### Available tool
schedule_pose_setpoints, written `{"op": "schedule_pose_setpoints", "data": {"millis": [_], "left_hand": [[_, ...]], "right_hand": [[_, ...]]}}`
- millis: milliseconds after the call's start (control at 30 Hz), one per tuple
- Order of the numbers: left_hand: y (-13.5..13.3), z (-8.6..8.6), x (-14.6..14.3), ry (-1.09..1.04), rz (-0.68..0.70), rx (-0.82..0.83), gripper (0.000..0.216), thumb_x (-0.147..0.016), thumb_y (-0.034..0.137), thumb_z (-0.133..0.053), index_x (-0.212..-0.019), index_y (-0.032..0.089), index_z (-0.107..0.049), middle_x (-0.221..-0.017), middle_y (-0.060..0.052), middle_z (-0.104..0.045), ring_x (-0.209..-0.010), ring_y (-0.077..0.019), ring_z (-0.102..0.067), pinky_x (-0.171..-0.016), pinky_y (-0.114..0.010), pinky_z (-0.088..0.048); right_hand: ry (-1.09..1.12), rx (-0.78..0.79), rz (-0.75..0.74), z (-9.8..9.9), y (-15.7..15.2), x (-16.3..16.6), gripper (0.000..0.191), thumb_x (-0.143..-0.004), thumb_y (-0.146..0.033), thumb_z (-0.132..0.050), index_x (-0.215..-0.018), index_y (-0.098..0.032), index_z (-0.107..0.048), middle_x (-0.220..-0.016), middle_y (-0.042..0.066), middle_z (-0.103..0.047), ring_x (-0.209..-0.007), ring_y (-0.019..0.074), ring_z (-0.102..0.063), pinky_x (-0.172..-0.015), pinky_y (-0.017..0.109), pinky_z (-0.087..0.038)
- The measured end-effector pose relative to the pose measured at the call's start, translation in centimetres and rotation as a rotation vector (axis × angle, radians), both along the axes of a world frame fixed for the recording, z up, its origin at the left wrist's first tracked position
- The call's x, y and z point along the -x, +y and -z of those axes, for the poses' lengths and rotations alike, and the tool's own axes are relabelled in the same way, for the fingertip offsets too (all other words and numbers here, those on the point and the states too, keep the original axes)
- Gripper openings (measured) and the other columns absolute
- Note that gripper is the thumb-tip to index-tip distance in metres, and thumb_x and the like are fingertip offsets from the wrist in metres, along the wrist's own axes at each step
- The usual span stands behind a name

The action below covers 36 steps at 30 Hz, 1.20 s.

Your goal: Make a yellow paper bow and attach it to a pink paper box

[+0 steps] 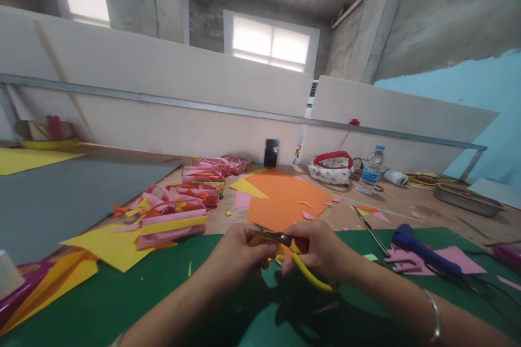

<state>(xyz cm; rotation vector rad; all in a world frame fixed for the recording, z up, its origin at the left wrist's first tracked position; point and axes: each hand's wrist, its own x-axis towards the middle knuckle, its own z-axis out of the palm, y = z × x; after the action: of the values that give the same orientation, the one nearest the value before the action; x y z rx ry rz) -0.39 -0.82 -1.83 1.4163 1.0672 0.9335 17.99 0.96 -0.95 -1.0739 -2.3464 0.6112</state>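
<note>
My right hand (319, 252) is closed around the yellow handles of a pair of scissors (285, 249), whose dark blades point left. My left hand (240, 252) pinches a small yellow-orange paper piece (280, 252) at the blades. Both hands hover over a green mat (163, 293), just in front of a large orange paper sheet (285, 198). A bracelet sits on my right wrist.
Pink and yellow paper strips (179, 211) pile up at the left beside a yellow sheet (106, 246). To the right lie a blue glue gun (423, 252), pink scraps, another pair of scissors (372, 236), a water bottle (370, 171), a pouch (331, 168) and a metal tray (466, 198). A phone (271, 153) leans on the partition.
</note>
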Motion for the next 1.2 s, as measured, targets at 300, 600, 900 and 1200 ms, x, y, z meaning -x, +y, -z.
{"op": "schedule_pose_setpoints", "data": {"millis": [300,600,900,1200], "left_hand": [[0.0,0.0,0.0,0.019,-0.027,0.029,0.021,-0.059,0.031,-0.065,-0.071,0.013,-0.066,-0.044,0.004,-0.051,-0.042,-0.0091,-0.043,-0.042,-0.022,-0.034],[-0.4,-0.6,0.6,0.116,-0.030,0.135,0.019,-0.061,0.032,-0.064,-0.063,0.014,-0.060,-0.044,0.005,-0.048,-0.042,-0.0074,-0.038,-0.042,-0.020,-0.024],[-2.0,0.5,-1.0,0.053,0.276,0.114,0.008,-0.055,0.014,-0.059,-0.062,0.015,-0.063,-0.055,0.003,-0.053,-0.050,-0.0079,-0.041,-0.048,-0.021,-0.029],[-1.9,1.0,-1.2,-0.021,0.243,0.065,0.014,-0.059,0.018,-0.066,-0.073,0.016,-0.067,-0.066,0.000,-0.059,-0.056,-0.0100,-0.046,-0.053,-0.021,-0.035]], "right_hand": [[-0.021,0.041,-0.008,-0.3,0.1,-0.3,0.039,-0.058,-0.048,-0.077,-0.074,-0.015,-0.063,-0.060,-0.006,-0.042,-0.057,0.0088,-0.035,-0.049,0.022,-0.025],[0.117,0.410,0.072,-3.2,1.3,-2.5,0.038,-0.062,-0.032,-0.074,-0.096,-0.017,-0.066,-0.076,0.000,-0.062,-0.071,0.0142,-0.056,-0.064,0.025,-0.043],[0.244,0.245,-0.082,-2.0,-2.0,0.9,0.020,-0.063,-0.017,-0.071,-0.082,-0.014,-0.067,-0.071,-0.001,-0.059,-0.060,0.0088,-0.046,-0.054,0.021,-0.037],[0.212,0.165,-0.153,-1.7,-2.1,1.1,0.024,-0.067,-0.011,-0.061,-0.090,-0.013,-0.068,-0.070,-0.002,-0.055,-0.056,0.0072,-0.039,-0.051,0.019,-0.033]]}}
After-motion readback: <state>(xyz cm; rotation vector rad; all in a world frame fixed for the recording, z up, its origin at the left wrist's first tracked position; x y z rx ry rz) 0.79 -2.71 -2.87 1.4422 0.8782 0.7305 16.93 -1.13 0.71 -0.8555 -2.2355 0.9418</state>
